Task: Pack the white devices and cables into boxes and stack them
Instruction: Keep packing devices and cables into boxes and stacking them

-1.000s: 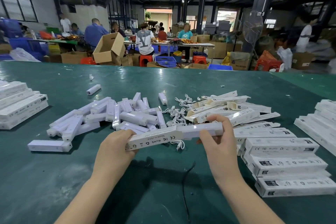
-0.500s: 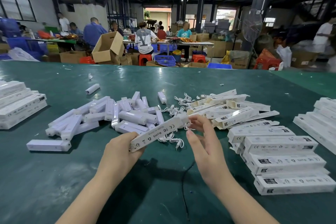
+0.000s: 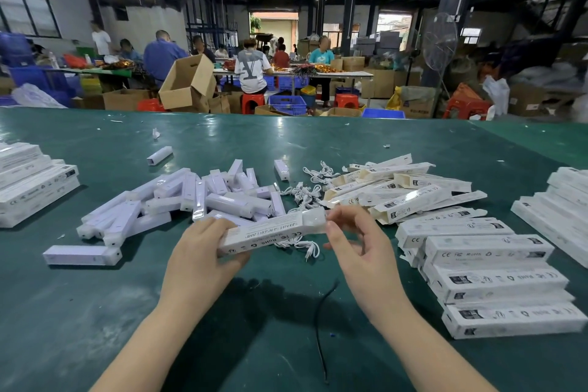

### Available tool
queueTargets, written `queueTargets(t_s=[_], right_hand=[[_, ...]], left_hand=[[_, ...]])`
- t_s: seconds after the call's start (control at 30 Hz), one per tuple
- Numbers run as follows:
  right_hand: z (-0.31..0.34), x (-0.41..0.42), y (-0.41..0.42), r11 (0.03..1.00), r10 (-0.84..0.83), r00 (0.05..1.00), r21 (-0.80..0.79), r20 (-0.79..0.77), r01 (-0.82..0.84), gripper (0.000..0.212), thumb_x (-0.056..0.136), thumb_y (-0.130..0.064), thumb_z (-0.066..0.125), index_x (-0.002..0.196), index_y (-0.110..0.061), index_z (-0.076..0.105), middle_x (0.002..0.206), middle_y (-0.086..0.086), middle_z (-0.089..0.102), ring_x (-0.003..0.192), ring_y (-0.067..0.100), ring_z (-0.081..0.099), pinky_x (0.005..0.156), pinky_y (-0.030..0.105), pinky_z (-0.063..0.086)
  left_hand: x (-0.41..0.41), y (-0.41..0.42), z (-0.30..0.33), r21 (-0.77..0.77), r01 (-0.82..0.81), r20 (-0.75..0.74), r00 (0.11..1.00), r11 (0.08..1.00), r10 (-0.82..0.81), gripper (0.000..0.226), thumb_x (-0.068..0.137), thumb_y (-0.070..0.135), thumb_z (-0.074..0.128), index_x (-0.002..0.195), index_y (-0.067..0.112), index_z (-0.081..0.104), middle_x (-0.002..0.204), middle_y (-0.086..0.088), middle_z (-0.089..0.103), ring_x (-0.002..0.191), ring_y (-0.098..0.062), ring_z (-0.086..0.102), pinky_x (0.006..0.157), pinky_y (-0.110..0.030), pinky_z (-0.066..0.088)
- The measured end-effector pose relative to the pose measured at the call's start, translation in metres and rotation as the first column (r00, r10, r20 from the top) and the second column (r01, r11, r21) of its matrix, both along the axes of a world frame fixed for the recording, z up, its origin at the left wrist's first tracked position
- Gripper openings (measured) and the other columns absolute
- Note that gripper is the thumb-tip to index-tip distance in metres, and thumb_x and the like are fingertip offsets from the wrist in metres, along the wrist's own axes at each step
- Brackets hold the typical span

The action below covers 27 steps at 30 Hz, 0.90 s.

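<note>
A person's two hands hold one long white box (image 3: 273, 232) just above a big green table (image 3: 95, 312). The left hand (image 3: 203, 251) wraps its fingers and thumb around the near left end of the box. The right hand (image 3: 359, 245) pinches the flap at the right end of the box with its thumb and first finger. Its other fingers are loosely spread.

Right under the box lies a white cable (image 3: 302, 247) on the table. More white cables (image 3: 305, 191) sit in a little bunch just past the box, in the middle of the table.

To the left of the box is a messy pile of white devices (image 3: 197, 197). One device (image 3: 82, 255) lies by itself, near and to the left of the pile. A small one (image 3: 160, 155) lies alone farther away.

To the right of the cables is a loose heap of open boxes (image 3: 404, 191). Nearer, on the right, closed boxes (image 3: 490, 280) lie side by side in a neat row. More stacked boxes (image 3: 31, 181) sit at the far left edge, and another stack (image 3: 560, 210) sits at the far right edge.

A thin black cord (image 3: 319, 328) lies on the table between the two arms.

Far behind the table, people sit at other tables among brown cardboard boxes (image 3: 187, 83) and blue crates (image 3: 288, 103).
</note>
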State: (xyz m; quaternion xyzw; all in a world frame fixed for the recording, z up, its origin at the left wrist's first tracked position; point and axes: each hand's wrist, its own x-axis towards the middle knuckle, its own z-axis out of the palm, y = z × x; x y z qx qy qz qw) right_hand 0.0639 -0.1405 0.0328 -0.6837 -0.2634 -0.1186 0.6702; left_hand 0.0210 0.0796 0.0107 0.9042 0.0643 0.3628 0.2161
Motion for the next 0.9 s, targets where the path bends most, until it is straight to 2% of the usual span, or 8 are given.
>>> queueTargets(t_s=[0.07,0.17,0.33,0.4,0.47,0.57,0.73,0.9], right_hand=[[-0.0003,-0.0001,-0.0002,1.000,0.009,1.000,0.000,-0.012,-0.009,0.020,0.093,-0.007,0.061,0.090,-0.026,0.064,0.096,-0.013,0.066,0.094,0.008,0.063,0.077,0.025,0.057],[-0.0002,-0.0014,-0.0003,1.000,0.006,1.000,-0.009,-0.012,-0.006,0.022,0.092,-0.007,0.061,0.090,-0.028,0.063,0.098,-0.013,0.065,0.095,0.010,0.063,0.075,0.021,0.055],[-0.0022,-0.0035,0.0014,0.998,-0.029,0.999,-0.050,0.018,0.030,0.021,0.092,-0.014,0.062,0.095,-0.034,0.063,0.096,-0.014,0.064,0.069,-0.003,0.057,0.059,0.008,0.042],[-0.0025,-0.0039,0.0020,0.999,-0.030,0.999,-0.040,0.015,0.030,0.021,0.093,-0.016,0.062,0.093,-0.037,0.064,0.094,-0.016,0.064,0.070,-0.001,0.059,0.059,0.007,0.042],[-0.0025,-0.0030,0.0023,0.999,-0.028,1.000,-0.017,0.003,0.028,0.019,0.092,-0.018,0.063,0.089,-0.037,0.064,0.092,-0.015,0.066,0.079,0.006,0.065,0.064,0.011,0.048],[-0.0029,-0.0022,0.0036,0.999,-0.027,0.998,0.022,-0.055,0.028,0.015,0.090,-0.021,0.066,0.086,-0.035,0.062,0.088,-0.008,0.069,0.081,0.014,0.069,0.073,0.027,0.057],[-0.0042,0.0021,0.0039,0.997,-0.039,0.986,0.053,-0.160,0.048,0.005,0.090,-0.017,0.068,0.092,-0.022,0.067,0.085,-0.003,0.074,0.072,0.016,0.072,0.077,0.042,0.060],[-0.0096,0.0048,0.0037,0.996,-0.072,0.974,-0.065,-0.213,0.060,0.005,0.086,-0.029,0.072,0.082,-0.032,0.074,0.084,-0.011,0.075,0.074,0.009,0.071,0.082,0.046,0.058]], left_hand=[[-0.0009,0.0020,0.0007,0.002,0.018,-0.003,1.000,1.000,-0.018,0.037,0.070,0.046,0.077,0.091,0.019,0.063,0.090,0.009,0.057,0.091,-0.015,0.047,0.075,-0.027,0.039],[-0.0034,0.0033,0.0016,-0.020,0.056,-0.099,0.993,0.998,-0.058,0.058,0.070,0.072,0.050,0.099,0.023,0.059,0.099,0.010,0.052,0.102,-0.013,0.041,0.082,-0.031,0.040],[-0.0056,0.0013,0.0040,-0.008,0.049,-0.085,0.995,0.999,-0.049,0.064,0.073,0.070,0.042,0.097,0.014,0.061,0.096,0.002,0.051,0.098,-0.020,0.041,0.084,-0.033,0.038],[-0.0059,0.0017,0.0043,0.010,0.031,-0.067,0.997,0.999,-0.030,0.067,0.073,0.070,0.043,0.100,0.013,0.062,0.096,0.001,0.051,0.097,-0.020,0.039,0.083,-0.032,0.038],[-0.0065,0.0020,0.0034,0.009,0.047,-0.072,0.996,0.999,-0.046,0.070,0.076,0.077,0.044,0.105,0.016,0.061,0.098,0.002,0.049,0.098,-0.017,0.036,0.082,-0.027,0.034],[-0.0058,0.0014,0.0021,0.005,0.074,-0.077,0.994,0.997,-0.074,0.072,0.075,0.077,0.035,0.107,0.018,0.060,0.098,0.003,0.047,0.098,-0.012,0.031,0.081,-0.021,0.027],[-0.0044,0.0015,0.0023,0.095,0.023,-0.007,1.000,0.995,-0.022,0.085,0.077,0.085,0.027,0.096,0.010,0.064,0.091,-0.001,0.052,0.091,-0.021,0.039,0.078,-0.031,0.040],[-0.0041,-0.0025,0.0029,0.120,0.018,0.010,1.000,0.993,-0.020,0.084,0.079,0.083,0.027,0.092,0.009,0.064,0.089,-0.001,0.052,0.091,-0.023,0.042,0.075,-0.037,0.047]])
